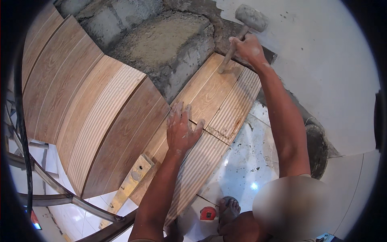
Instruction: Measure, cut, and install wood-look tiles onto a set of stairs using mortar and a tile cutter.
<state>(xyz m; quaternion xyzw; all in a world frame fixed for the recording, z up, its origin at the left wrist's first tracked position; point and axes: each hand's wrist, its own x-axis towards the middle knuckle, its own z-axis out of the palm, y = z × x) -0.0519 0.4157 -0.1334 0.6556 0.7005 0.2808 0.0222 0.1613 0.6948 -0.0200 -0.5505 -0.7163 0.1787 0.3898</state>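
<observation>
My right hand [248,48] is closed around the handle of a mallet [253,18]. The mallet's pale, dusty head is up, and its handle slants down over a wood-look step tile [217,86] with a ribbed edge strip. Whether the handle's end touches the tile is hard to tell. My left hand [181,131], dusty with fingers spread, lies flat near the joint between that tile and a second, similar ribbed tile [201,157]. Beside my left forearm, a yellow spirit level [135,171] lies slanted, partly across the near tile.
Rough concrete steps with mortar [165,40] rise behind the tiles. Wood-look treads [121,137] fan out at left, near a curved metal railing [60,187] and black cable [19,101]. A red tape measure [208,213] sits beside a foot [229,205]. A pale wall [334,60] stands at right.
</observation>
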